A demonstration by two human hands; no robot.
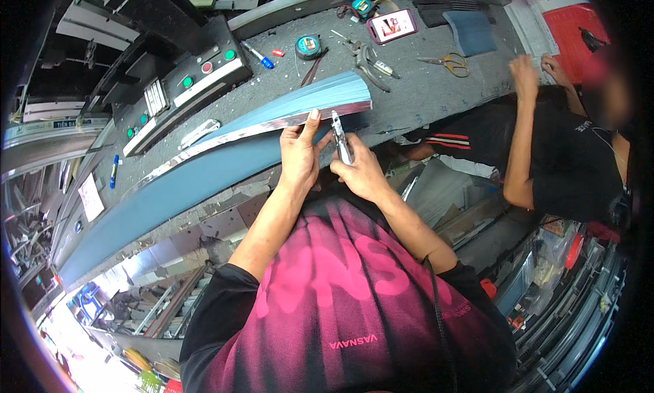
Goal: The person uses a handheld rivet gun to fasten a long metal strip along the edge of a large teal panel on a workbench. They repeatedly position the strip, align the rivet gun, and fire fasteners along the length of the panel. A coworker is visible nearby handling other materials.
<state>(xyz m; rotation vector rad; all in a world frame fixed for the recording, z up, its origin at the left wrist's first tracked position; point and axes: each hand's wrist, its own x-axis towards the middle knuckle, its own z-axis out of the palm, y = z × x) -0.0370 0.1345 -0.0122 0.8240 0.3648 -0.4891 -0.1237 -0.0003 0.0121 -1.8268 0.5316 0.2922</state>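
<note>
A long bundle of folded blue pleated material (pixel 306 100) lies slantwise on the grey bench, fanned out at its right end. Along its near side runs a pale, silvery edge. My left hand (pixel 300 151) grips that edge near the right end, thumb on top and fingers underneath. Just right of it, my right hand (pixel 360 168) is closed around a slim silver hand tool (pixel 340 139), whose tip meets the edge of the bundle; its exact kind is unclear. A flat blue strip (pixel 163 195) stretches along the bench's front, below the bundle.
On the bench lie a utility knife (pixel 199 134), tape measure (pixel 308 47), pliers (pixel 368 66), scissors (pixel 446 64), a blue marker (pixel 259 55) and a phone (pixel 392 26). A machine with green buttons (pixel 187 82) stands left. A co-worker (pixel 572 141) sits at the right.
</note>
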